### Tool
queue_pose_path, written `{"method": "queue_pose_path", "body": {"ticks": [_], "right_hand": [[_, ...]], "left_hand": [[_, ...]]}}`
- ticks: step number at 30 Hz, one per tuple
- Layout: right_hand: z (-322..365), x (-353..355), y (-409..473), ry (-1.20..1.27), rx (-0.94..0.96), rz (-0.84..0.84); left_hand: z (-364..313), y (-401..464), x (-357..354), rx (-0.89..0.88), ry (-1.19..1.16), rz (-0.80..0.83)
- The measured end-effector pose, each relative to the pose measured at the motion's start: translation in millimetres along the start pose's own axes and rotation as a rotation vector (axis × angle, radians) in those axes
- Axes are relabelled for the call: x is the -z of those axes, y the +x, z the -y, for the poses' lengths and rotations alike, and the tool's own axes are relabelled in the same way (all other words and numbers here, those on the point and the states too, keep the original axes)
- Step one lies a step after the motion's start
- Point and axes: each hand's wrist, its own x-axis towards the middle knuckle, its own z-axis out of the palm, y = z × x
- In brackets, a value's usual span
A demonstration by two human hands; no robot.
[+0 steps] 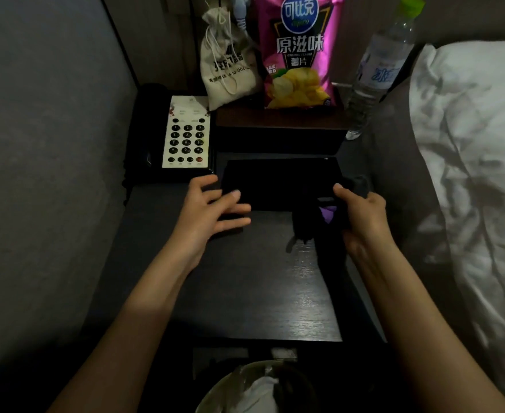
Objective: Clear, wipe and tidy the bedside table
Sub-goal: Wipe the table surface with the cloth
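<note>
The dark bedside table (pixel 245 278) fills the middle of the view. A flat black rectangular object (pixel 281 183) lies on it. My left hand (pixel 212 210) rests with spread fingers at that object's left front corner. My right hand (pixel 361 213) grips a dark cloth (pixel 313 222) with a small purple patch, which hangs down onto the table by the object's right front corner. At the back, on a raised dark box (pixel 278 132), stand a pink crisp bag (pixel 301 52) and a beige drawstring pouch (pixel 230 61). A water bottle (pixel 379 67) leans at the right.
A black telephone (pixel 185 138) with a white keypad sits at the back left. A grey padded wall (pixel 45 144) runs along the left. White bedding (pixel 468 159) lies on the right. A bin (pixel 254 389) holding white tissue stands below the table's front edge.
</note>
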Motion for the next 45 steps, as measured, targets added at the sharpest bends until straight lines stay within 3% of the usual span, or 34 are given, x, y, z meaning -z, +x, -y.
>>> {"method": "queue_pose_path", "body": {"ticks": [5,20,28,33,39,45], "right_hand": [[-8,-9,3,-0.057,0.008,0.033],[-10,-13,29,-0.487,0.203,0.018],[-2,-5,40,-0.837,0.324,-0.084],[0,-5,38,-0.930,0.398,-0.147],[0,-7,37,-1.029,0.400,-0.167],[1,-6,34,-1.085,0.423,-0.163]], "left_hand": [[7,14,-1,-0.166,0.261,-0.137],[14,49,3,-0.238,0.359,-0.253],[19,58,4,-0.283,0.462,-0.285],[17,55,2,-0.322,0.569,-0.289],[10,44,3,-0.439,1.045,-0.270],[5,39,0,-0.464,1.312,-0.266]]}}
